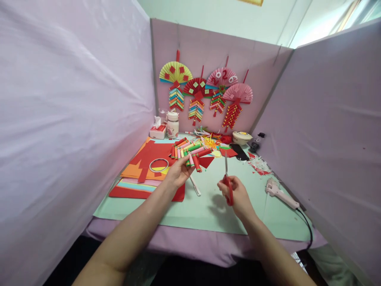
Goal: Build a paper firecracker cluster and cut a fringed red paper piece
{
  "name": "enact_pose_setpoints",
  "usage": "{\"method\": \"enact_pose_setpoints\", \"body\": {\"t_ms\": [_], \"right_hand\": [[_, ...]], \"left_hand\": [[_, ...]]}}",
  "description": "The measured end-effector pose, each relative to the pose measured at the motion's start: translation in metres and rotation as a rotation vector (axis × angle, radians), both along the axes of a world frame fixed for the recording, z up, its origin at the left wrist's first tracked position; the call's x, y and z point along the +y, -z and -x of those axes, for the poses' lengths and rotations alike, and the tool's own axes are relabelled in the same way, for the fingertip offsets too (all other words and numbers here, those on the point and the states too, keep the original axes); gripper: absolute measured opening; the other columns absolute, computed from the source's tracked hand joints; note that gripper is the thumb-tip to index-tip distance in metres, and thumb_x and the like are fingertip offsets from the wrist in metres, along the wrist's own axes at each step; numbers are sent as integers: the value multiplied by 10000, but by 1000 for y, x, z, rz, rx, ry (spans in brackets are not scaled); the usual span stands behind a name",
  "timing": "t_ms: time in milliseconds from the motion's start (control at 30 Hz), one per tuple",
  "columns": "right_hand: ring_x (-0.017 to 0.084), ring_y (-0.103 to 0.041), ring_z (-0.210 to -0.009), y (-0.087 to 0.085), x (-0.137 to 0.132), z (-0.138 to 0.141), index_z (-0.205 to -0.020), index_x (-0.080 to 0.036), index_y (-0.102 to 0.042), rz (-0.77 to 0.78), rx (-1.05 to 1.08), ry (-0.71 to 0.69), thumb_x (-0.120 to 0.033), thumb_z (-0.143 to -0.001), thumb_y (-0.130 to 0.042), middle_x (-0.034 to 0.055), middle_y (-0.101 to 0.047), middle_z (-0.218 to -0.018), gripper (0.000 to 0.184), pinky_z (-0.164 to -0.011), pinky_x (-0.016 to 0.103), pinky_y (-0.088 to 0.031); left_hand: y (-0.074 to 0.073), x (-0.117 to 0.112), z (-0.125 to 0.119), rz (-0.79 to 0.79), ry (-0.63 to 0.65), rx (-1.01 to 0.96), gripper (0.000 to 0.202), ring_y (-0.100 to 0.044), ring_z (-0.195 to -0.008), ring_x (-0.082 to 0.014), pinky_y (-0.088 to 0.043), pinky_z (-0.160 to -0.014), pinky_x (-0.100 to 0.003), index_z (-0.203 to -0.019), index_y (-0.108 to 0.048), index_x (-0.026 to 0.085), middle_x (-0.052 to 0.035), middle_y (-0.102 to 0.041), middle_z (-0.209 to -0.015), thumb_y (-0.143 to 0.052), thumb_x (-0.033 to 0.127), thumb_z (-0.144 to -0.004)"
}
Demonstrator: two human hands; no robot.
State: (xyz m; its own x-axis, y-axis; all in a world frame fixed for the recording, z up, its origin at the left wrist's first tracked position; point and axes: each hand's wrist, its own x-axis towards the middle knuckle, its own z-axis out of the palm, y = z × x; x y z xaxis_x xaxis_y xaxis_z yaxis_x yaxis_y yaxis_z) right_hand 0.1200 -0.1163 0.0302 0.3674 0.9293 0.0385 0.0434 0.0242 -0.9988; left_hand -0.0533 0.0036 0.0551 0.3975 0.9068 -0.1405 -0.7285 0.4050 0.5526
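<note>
My right hand point(236, 196) is closed round the red handles of a pair of scissors point(227, 178), whose blades point up and away from me above the mint-green mat point(214, 206). My left hand point(178, 172) reaches to the near edge of a heap of rolled paper tubes point(190, 151) in red, green, pink and yellow; its fingers pinch a red roll point(196, 163). A white stick point(195, 185) lies on the mat just below that hand.
Stacked coloured paper sheets point(143, 174) with a tape ring point(158, 165) lie at left. A glue gun point(279, 192) with a black cord rests at right beside paper scraps point(258, 165). Paper fan decorations point(205, 93) hang on the back panel. A white jar point(172, 125), a tissue box point(157, 129), a bowl point(241, 137) and a black phone point(239, 151) stand behind.
</note>
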Motion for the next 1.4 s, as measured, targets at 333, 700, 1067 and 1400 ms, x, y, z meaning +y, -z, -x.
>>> {"method": "enact_pose_setpoints", "body": {"t_ms": [333,700,1067,1400], "right_hand": [[106,-506,-508,4,48,18,-867,-214,-468,-187,136,117,-327,-661,-726,-45,-595,-643,349,-433,214,-365],[94,-501,-506,21,53,9,-892,-213,-456,-249,163,177,-314,-655,-711,-48,-580,-695,363,-433,208,-364],[86,-471,-524,17,50,8,-904,-220,-423,-298,143,327,-359,-684,-694,-54,-534,-706,374,-472,214,-380],[107,-509,-545,18,52,-14,-878,-215,-454,-194,126,284,-326,-648,-706,-45,-576,-688,358,-504,232,-390]], "left_hand": [[11,-11,-14,17,83,44,110,-661,-593,-133,-575,-553,-235,-899,-634,102,-41,-705,-725,-562,70,-823],[15,-18,-26,87,42,4,108,-665,-621,-121,-572,-584,-212,-898,-623,112,-37,-703,-735,-550,64,-834],[16,-15,-26,56,-18,8,81,-623,-541,-95,-524,-494,-178,-853,-626,136,-7,-684,-702,-600,80,-800],[17,-4,-15,-63,-50,83,109,-632,-562,-110,-529,-502,-205,-841,-616,134,7,-673,-682,-664,109,-746]]}}
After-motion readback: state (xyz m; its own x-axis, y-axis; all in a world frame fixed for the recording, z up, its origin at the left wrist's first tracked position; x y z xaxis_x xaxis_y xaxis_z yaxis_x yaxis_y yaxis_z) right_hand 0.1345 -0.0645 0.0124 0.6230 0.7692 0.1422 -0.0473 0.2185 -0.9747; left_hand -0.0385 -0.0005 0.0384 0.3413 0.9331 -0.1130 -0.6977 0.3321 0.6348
